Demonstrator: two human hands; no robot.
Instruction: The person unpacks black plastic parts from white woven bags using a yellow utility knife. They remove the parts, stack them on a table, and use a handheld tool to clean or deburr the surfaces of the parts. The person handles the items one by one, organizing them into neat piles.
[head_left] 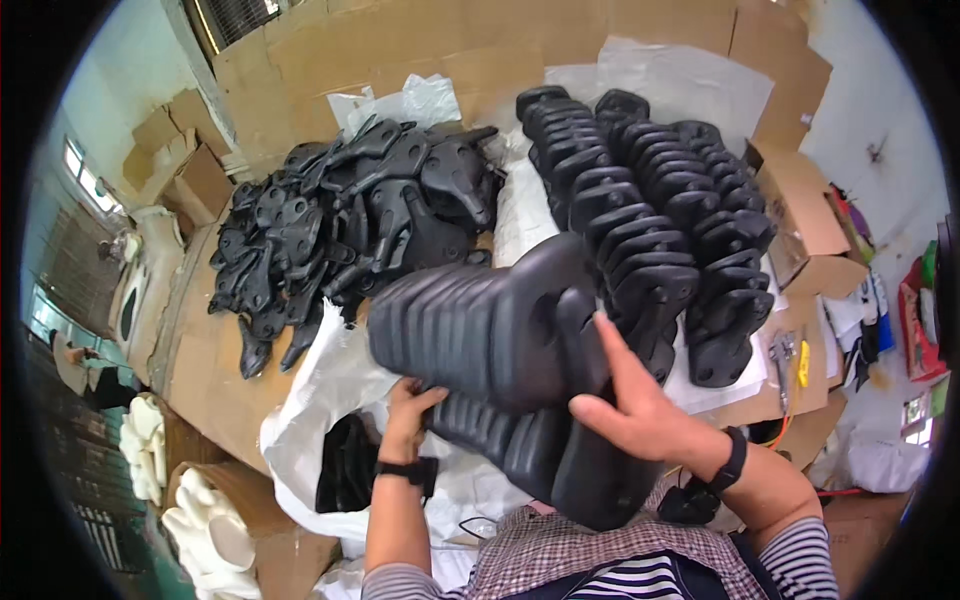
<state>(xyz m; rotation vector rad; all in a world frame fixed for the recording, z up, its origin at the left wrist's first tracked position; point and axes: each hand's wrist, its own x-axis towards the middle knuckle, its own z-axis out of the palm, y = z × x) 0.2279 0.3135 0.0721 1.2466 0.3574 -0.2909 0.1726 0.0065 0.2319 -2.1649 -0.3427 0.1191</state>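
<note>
The left hand (pixel 405 412) curls under the upper stack (pixel 485 325), its thumb touching the lower stack (pixel 520 445); some of its fingers are hidden, so I cannot tell whether they pinch anything. The right hand (pixel 640 408) is spread, its fingers extended and thumb apart, against the right end of the upper stack.

These two held stacks of nested, black moulded pieces lie one over the other, just right of the one white sack (pixel 318 385). Their pieces overlap too closely to count. Inside the sack is dark material (pixel 345 465).

Beyond the sack is one loose heap (pixel 400 215) of black pieces, too tangled to count. Beyond it to the right stand three rows (pixel 655 195) of similar pieces. Farther right of the sack lies one yellow tool (pixel 803 362). To its left are two clusters of white pieces (pixel 205 530).
</note>
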